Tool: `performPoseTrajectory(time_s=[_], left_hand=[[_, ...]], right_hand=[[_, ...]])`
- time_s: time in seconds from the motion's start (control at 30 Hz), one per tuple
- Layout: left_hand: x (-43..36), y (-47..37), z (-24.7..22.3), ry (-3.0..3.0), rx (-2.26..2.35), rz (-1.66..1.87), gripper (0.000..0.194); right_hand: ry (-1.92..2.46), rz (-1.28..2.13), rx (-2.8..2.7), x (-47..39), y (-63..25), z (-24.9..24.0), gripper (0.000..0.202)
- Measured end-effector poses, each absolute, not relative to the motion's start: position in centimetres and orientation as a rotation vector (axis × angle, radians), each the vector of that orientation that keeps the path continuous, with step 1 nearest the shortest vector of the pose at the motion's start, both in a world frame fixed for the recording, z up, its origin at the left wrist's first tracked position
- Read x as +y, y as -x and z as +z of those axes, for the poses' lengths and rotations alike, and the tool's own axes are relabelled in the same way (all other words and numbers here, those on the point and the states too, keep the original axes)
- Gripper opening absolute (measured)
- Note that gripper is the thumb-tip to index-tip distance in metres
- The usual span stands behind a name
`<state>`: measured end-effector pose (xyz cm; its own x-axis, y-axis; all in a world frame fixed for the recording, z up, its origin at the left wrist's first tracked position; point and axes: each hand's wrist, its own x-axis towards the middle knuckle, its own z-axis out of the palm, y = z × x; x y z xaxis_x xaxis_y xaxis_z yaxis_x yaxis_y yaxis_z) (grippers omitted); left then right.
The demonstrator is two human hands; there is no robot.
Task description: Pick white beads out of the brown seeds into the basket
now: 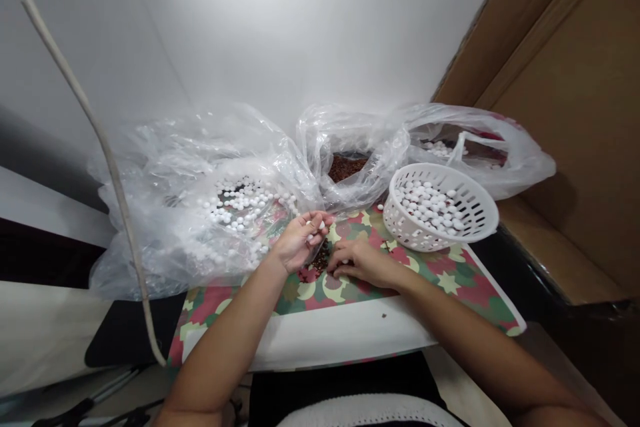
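My left hand (299,241) is turned palm up with its fingers curled around a few small white balls (320,226). Just right of it, my right hand (361,263) reaches down to the patterned tabletop, fingers bent and pressed together. A bit of white shows at those fingers, but what they pinch is mostly hidden. Between the hands lies a small heap of tiny brown pieces (320,257). To the right stands a white slotted basket (441,240) holding many white balls (430,207).
A large clear plastic bag (165,240) with white balls spreads at the left. Behind the hands, another bag (313,127) contains brown pieces (345,167); a third bag (530,163) lies behind the basket. A cable (107,147) hangs at left, and cardboard (575,107) stands at right.
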<state>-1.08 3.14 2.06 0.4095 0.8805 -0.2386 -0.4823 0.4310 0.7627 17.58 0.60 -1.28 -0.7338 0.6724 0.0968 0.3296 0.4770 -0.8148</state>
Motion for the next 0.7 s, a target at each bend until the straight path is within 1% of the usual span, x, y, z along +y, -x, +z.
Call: performPoseTrajectory(time_s=[0.1, 0.17, 0.27, 0.33, 0.43, 0.57, 0.7], left_hand=[[3.0, 0.9, 2.1, -0.701, 0.711, 0.941, 0.046], [3.0, 0.9, 2.1, -0.714, 0.708, 0.953, 0.05], [3.0, 0.9, 2.2, -0.725, 0.733, 0.914, 0.059], [3.0, 0.9, 2.0, -0.733, 0.752, 0.898, 0.062], [2.9, 0.7, 1.5, -0.777, 0.776, 0.91, 0.062], [2.9, 0.4, 1.0, -0.873, 0.798, 0.893, 0.055], [2.8, 0.2, 1.0, -0.893, 0.793, 0.89, 0.057]], right_hand=[[0.791, 1.106, -2.375, 0.5, -17.4, -1.5, 0.021], [0.85, 1.153, -2.304, 0.6, -17.6, -1.2, 0.02], [1.032, 1.271, -1.974, 0.8, -17.9, -0.3, 0.024], [1.103, 1.283, -1.721, 1.0, -18.0, 0.3, 0.029], [1.146, 1.23, -1.512, 1.2, -18.1, 0.8, 0.034], [1.152, 1.196, -1.535, 1.1, -17.9, 0.7, 0.034], [1.121, 1.157, -1.549, 1.0, -17.7, 0.4, 0.033]])
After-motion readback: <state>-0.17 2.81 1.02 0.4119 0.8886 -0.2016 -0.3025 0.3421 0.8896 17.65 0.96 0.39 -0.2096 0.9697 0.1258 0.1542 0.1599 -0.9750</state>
